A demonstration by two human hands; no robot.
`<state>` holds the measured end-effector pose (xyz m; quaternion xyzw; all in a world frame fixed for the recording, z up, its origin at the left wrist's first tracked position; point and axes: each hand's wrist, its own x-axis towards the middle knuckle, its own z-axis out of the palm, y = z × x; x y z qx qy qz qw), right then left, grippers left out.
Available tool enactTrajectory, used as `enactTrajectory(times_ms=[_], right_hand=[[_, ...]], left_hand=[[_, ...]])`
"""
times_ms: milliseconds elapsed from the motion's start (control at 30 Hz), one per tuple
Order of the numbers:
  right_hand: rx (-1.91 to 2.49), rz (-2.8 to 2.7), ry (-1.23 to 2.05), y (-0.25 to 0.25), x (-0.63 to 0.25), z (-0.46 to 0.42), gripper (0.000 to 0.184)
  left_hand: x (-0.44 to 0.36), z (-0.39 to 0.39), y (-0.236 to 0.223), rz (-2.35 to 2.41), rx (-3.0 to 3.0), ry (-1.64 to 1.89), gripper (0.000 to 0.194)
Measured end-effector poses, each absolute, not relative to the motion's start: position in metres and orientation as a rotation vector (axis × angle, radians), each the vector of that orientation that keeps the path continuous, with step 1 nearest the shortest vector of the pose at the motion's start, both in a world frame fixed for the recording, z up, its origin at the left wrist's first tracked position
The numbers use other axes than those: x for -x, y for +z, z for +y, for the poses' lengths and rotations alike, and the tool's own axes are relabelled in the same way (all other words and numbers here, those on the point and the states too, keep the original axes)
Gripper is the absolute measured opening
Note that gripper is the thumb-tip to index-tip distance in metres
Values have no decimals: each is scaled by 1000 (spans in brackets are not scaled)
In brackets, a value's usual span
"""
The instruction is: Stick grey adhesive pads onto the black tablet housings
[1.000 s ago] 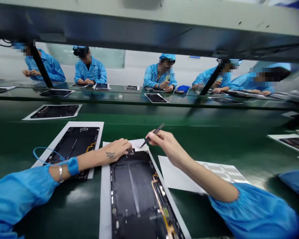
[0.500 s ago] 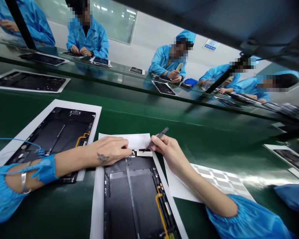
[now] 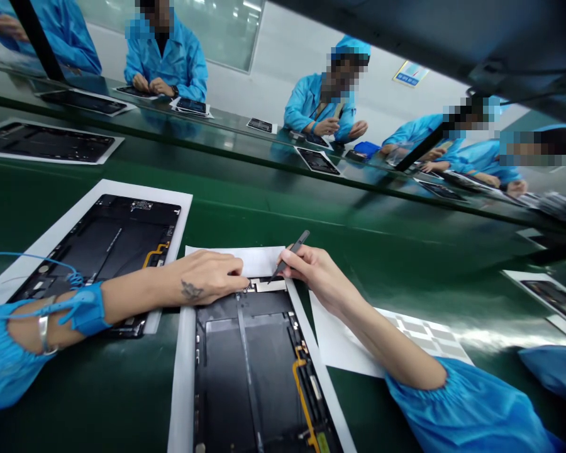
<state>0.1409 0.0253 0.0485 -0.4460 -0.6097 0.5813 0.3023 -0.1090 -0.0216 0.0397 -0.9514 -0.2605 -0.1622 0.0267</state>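
Note:
An opened black tablet housing (image 3: pixel 226 365) lies on a white sheet (image 3: pixel 182 384) in front of me, with an orange flex cable (image 3: pixel 298 390) along its right side. My left hand (image 3: pixel 212 277) rests over its top left corner, fingers curled down onto the top edge. Between the fingers of my right hand (image 3: pixel 311 267) is a pair of dark tweezers (image 3: pixel 290 253), held like a pen. Their tip points at a pale strip (image 3: pixel 270 286) on the housing's top edge, close to my left fingertips. Whether the tip touches it I cannot tell.
A second tablet housing (image 3: pixel 122 245) lies to the left, partly under my left forearm. A sheet of grey labels (image 3: pixel 415 330) sits under my right forearm. A blue wrist-strap cord (image 3: pixel 38 257) trails left. Co-workers in blue sit across the green bench (image 3: pixel 358 239).
The tweezers have tilted slightly and shifted a little left in my right hand, near the pale strip. My left hand keeps its place on the housing. Across the bench, one co-worker's hands have moved apart.

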Motion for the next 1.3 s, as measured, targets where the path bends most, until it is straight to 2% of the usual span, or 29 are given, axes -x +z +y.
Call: enactTrajectory(times_ms=[533, 1300], right_hand=[[1175, -1680, 1528, 50, -142, 28, 43], [1174, -1661, 1551, 51, -140, 29, 46]], left_hand=[[109, -22, 40, -827, 2924, -367, 29], [110, -21, 39, -764, 2899, -453, 27]])
